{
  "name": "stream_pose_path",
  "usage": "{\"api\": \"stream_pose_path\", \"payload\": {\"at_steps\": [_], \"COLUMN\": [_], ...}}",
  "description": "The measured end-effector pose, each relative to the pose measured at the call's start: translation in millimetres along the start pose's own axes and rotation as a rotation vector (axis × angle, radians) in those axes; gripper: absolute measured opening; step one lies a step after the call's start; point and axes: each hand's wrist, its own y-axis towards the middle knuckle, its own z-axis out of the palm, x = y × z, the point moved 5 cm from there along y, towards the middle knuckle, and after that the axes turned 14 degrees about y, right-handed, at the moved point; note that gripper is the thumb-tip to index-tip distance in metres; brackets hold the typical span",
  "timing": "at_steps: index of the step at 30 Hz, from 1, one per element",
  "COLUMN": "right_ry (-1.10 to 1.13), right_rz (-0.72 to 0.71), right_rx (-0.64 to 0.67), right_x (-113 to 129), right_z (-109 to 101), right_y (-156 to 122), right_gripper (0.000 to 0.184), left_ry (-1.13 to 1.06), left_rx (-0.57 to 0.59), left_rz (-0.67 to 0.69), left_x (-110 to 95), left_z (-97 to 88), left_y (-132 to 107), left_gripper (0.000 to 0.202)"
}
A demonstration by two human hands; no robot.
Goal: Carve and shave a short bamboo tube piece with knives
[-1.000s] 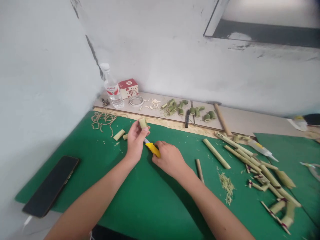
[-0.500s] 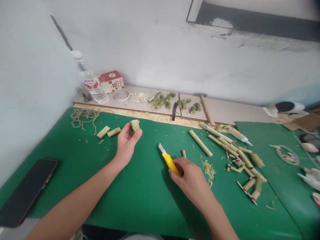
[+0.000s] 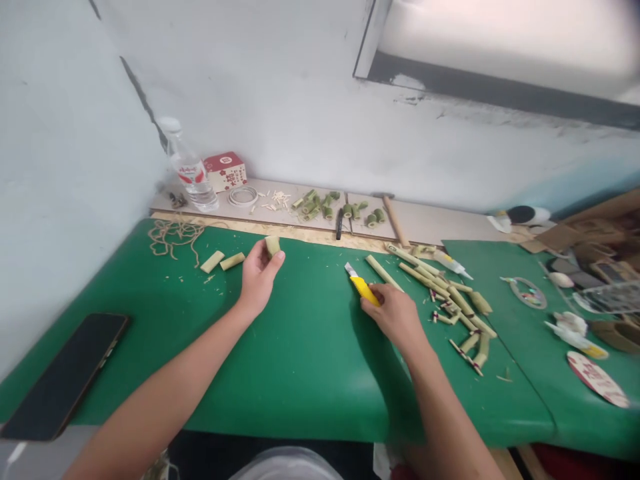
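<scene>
The left hand (image 3: 260, 277) holds a short bamboo piece (image 3: 273, 246) upright, pinched between thumb and fingers, at about 11 o'clock on the green tabletop (image 3: 300, 347), with two cut pieces (image 3: 223, 261) lying at its 9 o'clock. The right hand (image 3: 395, 313), well apart at 2 o'clock, has its fingers wrapped round a yellow knife (image 3: 361, 285), blade out and pointing toward 11 o'clock, beside the sticks (image 3: 450, 300). The work seems to sit between cuts; another would call for bringing blade and piece together, edge turned away from the thumb.
</scene>
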Motion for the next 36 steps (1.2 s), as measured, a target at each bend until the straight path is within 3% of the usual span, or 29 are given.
{"api": "stream_pose_path", "payload": {"at_steps": [14,20,23,27,29,32,36], "right_ry": [0.110,0.178,0.241,0.366,0.591,0.921,1.056], "right_rz": [-0.090,-0.119,-0.136,-0.186,-0.231,-0.287,-0.304], "right_rx": [-0.091,-0.093,-0.109,-0.164,-0.188,-0.184,-0.159], "right_x": [7,15,23,57,84,121,141], "right_z": [19,16,10,23,40,71,99], "right_y": [2,31,47,58,57,54,52], "right_gripper": [0.010,0.006,0.007,0.024,0.031,0.027,0.023], "left_ry": [-0.024,-0.026,-0.054,-0.106,-0.124,-0.145,-0.170], "left_rx": [0.052,0.074,0.064,0.083,0.080,0.067,0.030], "left_rz": [-0.027,-0.041,-0.079,-0.170,-0.191,-0.206,-0.218], "left_x": [-9,-8,-5,1,1,1,1], "left_z": [5.0,8.3,7.8,8.0,7.8,7.4,4.5], "left_y": [-7,-9,-7,-6,-5,-4,0], "left_gripper": [0.041,0.041,0.051,0.067,0.067,0.066,0.064]}}
